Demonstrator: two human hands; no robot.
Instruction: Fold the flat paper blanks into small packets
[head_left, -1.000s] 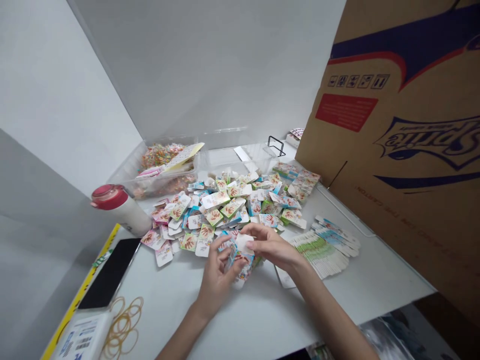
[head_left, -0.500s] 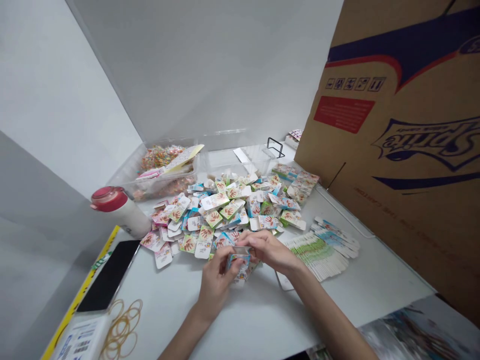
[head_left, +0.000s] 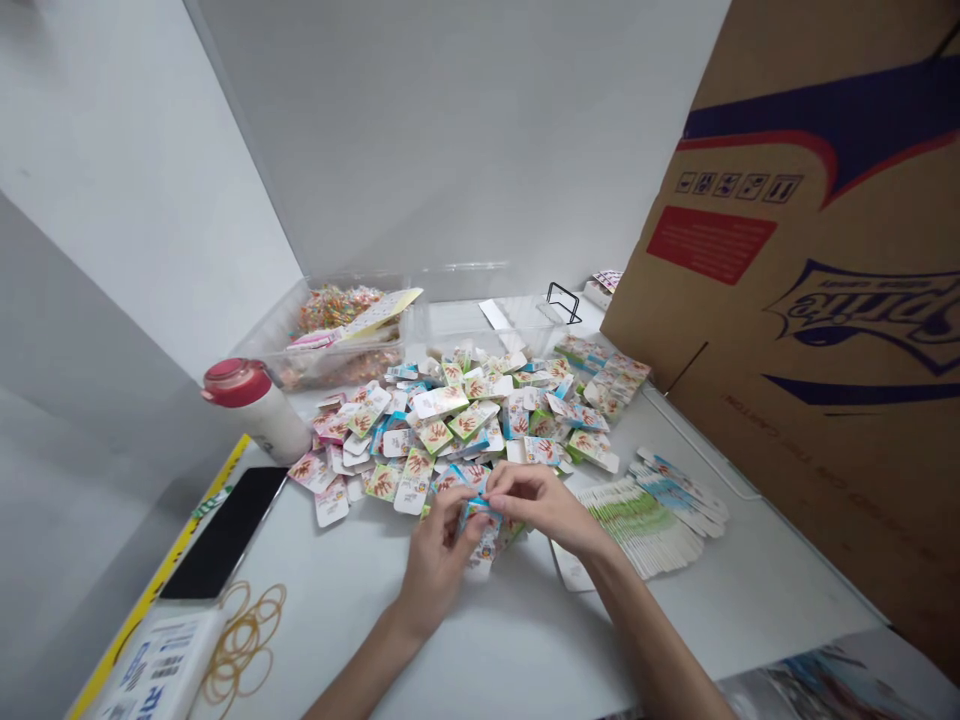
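Note:
My left hand (head_left: 433,560) grips a small printed cardboard box (head_left: 484,538) with blue edges, its thumb against the front and its fingers behind. At the top of that box, the thumb and fingertips of my right hand (head_left: 536,505) pinch the blue flap; the exact fold is partly covered by fingers. Just beyond both hands lies a heap of similar little boxes (head_left: 454,410) in blue, green and pink, many with end flaps standing out. To the right of my right wrist, flattened cartons (head_left: 649,520) lie fanned in an overlapping row.
Behind the heap stand a clear plastic bin (head_left: 277,350) of colourful small pieces and a black wire stand (head_left: 564,302). At left are a red-lidded bottle (head_left: 262,415), a phone (head_left: 225,535) and rubber bands (head_left: 244,640). A large brown carton (head_left: 810,330) walls the right side.
The box's top was open, with its inside showing; now the blue flap is folded over under my fingertips. My right fingers moved slightly left and down onto it. The camera view has shifted a little.

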